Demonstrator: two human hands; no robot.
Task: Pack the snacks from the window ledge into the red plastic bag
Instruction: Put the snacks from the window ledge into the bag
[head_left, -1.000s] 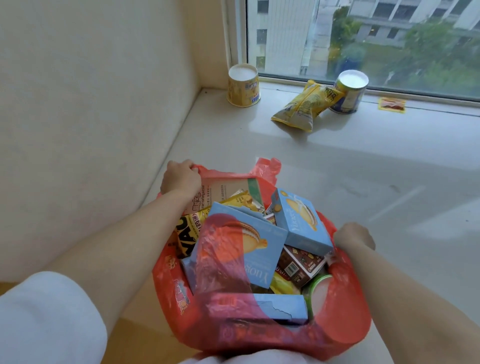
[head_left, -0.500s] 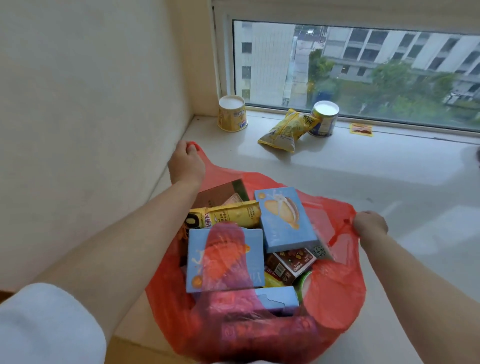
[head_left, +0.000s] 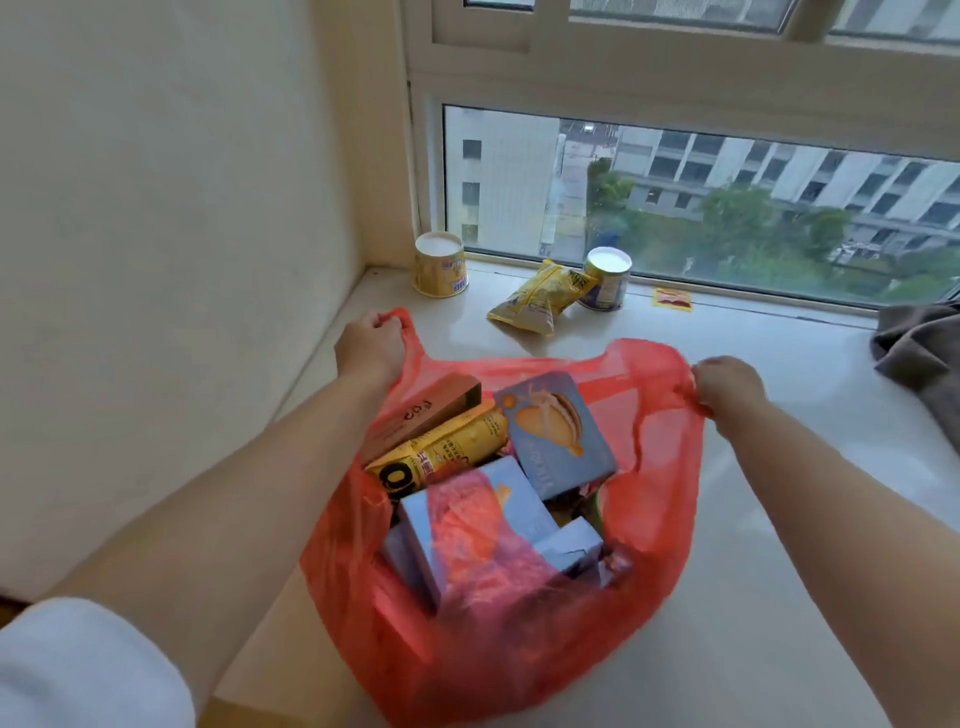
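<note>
Grey cloth (head_left: 922, 351) right of red bag (head_left: 660, 499)

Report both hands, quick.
Left hand: closed on a handle of the red bag.
Right hand: closed on the bag's other handle.

You see a translucent red bag (head_left: 660, 519), pale blue boxes (head_left: 558, 431) printed with orange pastries, a yellow packet (head_left: 441, 457) with black lettering, yellow cups (head_left: 440, 266) with white lids, and a grey-brown cloth (head_left: 919, 348).
</note>
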